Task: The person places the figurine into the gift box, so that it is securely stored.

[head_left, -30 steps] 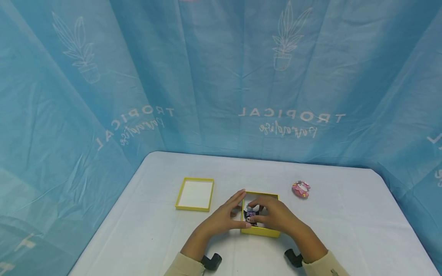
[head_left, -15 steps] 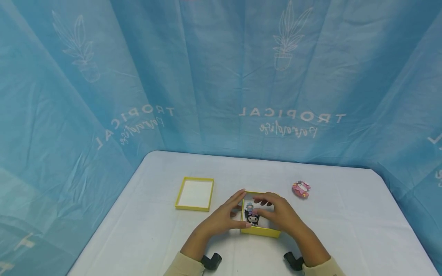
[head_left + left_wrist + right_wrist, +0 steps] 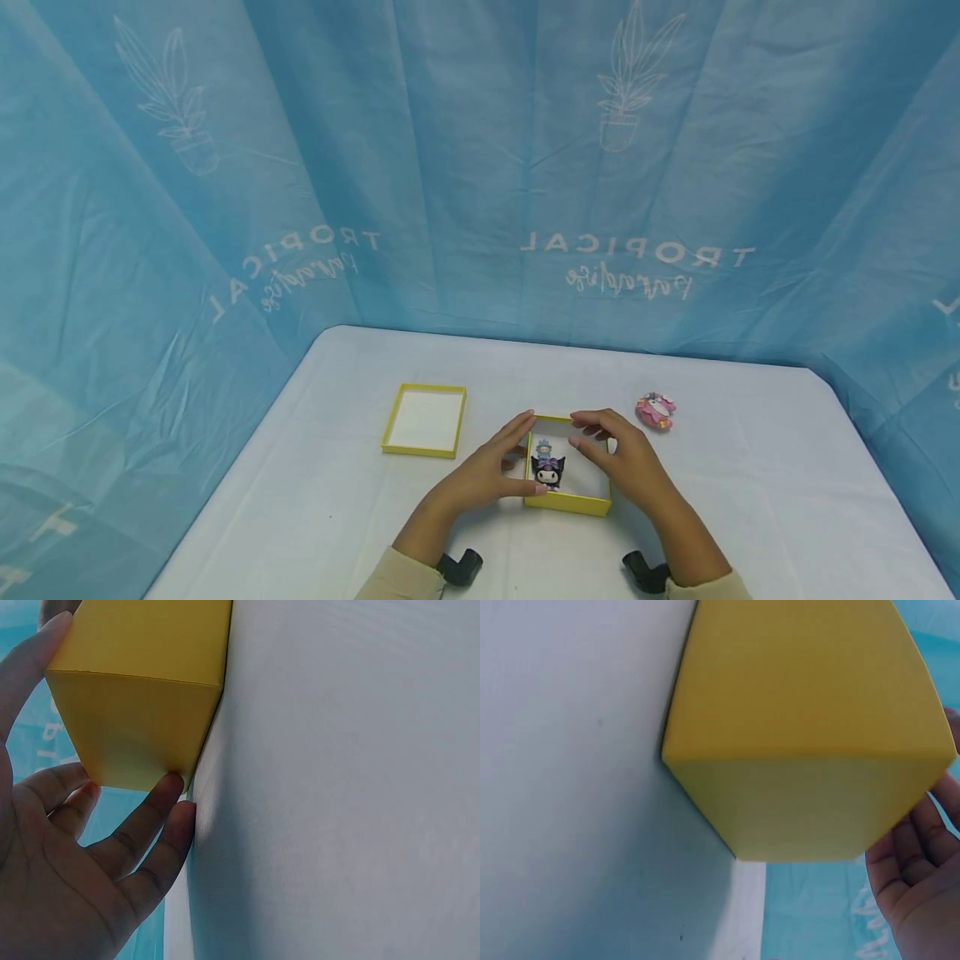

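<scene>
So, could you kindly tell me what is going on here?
A person's left hand grips the left side of an open yellow box. The right hand is at the box's right side, apparently holding nothing. Inside, toward the left, are a black-eared figure and, behind it, a small blue figure. A pink figure lies outside, to the right on the white table, and a shallow yellow lid lies to the left.

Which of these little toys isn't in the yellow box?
The pink toy, on the white table; the black-eared toy and blue toy are inside the yellow box.
</scene>
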Motion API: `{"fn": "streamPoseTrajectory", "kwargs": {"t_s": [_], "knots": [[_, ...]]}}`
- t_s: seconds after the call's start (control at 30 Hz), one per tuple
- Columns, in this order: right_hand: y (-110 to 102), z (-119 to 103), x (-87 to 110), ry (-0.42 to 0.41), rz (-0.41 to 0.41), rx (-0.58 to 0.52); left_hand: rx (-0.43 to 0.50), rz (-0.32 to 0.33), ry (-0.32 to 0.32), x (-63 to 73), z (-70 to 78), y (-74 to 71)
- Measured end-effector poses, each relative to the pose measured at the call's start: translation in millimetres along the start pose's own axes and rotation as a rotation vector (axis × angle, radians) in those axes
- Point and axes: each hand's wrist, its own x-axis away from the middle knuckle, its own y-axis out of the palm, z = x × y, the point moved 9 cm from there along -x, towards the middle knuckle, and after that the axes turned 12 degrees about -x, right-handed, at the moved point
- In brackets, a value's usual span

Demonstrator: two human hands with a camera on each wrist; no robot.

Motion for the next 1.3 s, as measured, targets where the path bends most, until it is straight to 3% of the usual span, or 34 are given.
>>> {"fn": "streamPoseTrajectory", "kwargs": {"t_s": [0.57,1.3], "knots": [[-38,14,1.6,0.069,0.15,0.069,0.01,-0.004,-0.017,1.3,0.9,-0.1],[-82,56,-3.5,0.284,0.219,0.086,0.018,-0.013,-0.011,1.0,-0.7,0.9]]}}
